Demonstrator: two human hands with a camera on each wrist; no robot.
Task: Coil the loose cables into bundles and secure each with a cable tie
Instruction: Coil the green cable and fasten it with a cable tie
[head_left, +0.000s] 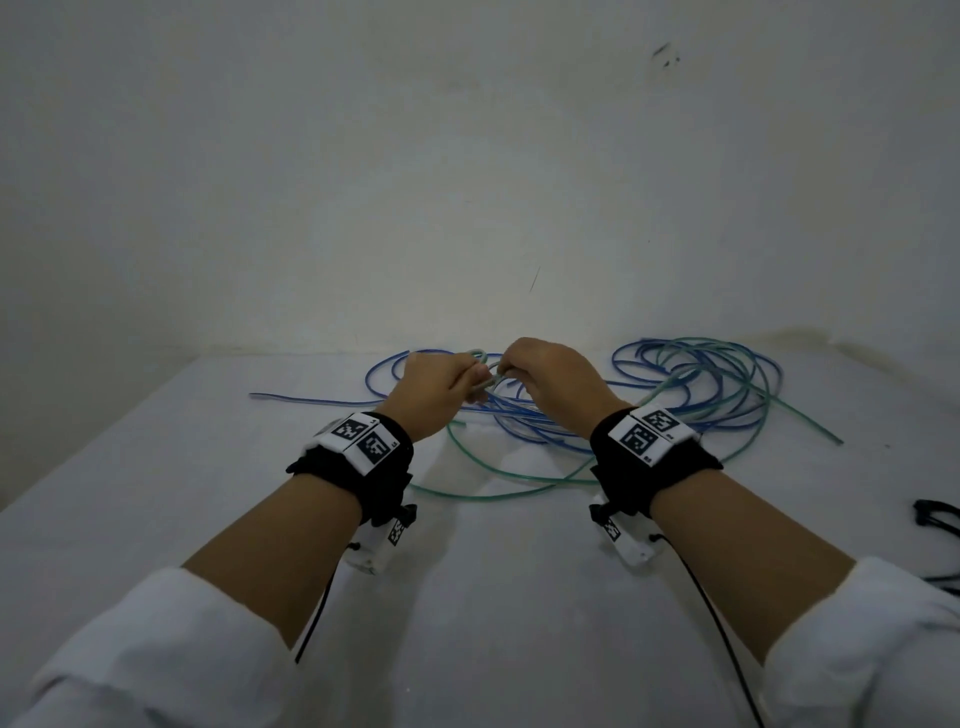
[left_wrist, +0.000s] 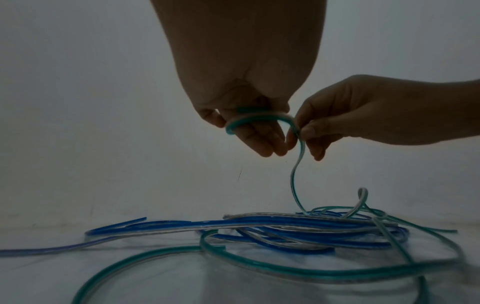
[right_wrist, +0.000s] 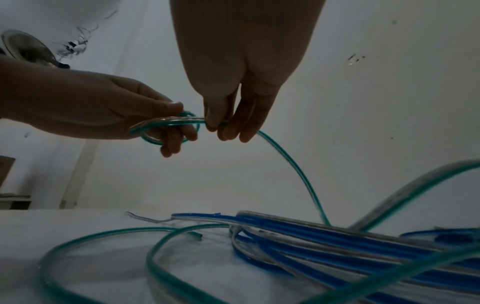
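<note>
The left hand (left_wrist: 241, 115) grips a small loop of green cable (left_wrist: 259, 119) — the right hand (left_wrist: 337, 121) pinches that cable beside it; the fingertips stay shadowy.

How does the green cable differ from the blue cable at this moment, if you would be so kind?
The green cable is looped around the left hand and pinched by the right hand; the blue cable is held by neither. Part of the green cable is lifted; the blue lies wholly on the table. Both remain loose, tangled, untied.
</note>
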